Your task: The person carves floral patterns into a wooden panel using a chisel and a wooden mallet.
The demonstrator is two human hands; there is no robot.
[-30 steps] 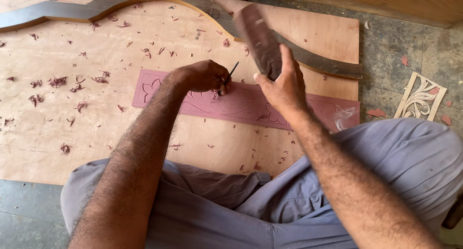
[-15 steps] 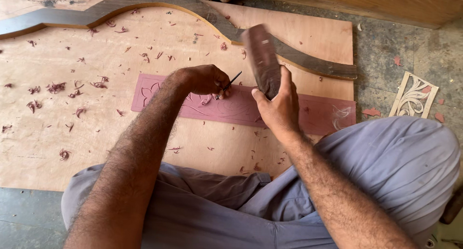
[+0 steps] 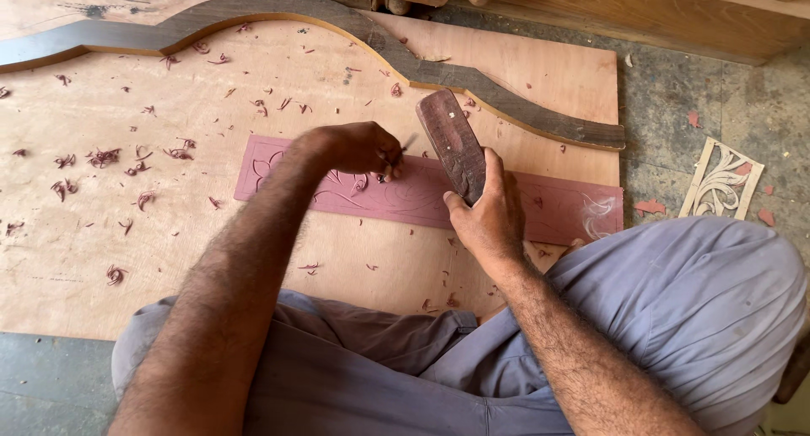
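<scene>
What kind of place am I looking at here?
Probably a woodcarving workshop: the left hand holds a chisel on a reddish carved strip, the right hand a wooden mallet, with shavings around.

Pale plywood board [image 3: 169,233] on the floor, strewn with reddish shavings [image 3: 103,157], bearing a pink carved strip [image 3: 405,195].

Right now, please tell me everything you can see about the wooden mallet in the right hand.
The wooden mallet is a dark reddish-brown block, long and flat, with rounded corners and a worn, scuffed face bearing small pale marks. The right hand grips its lower end, thumb lying along its face. It stands tilted, upper end leaning away and to the left, raised above the pink carved strip, close beside the thin chisel held in the left hand. Only the right hand touches it.
</scene>
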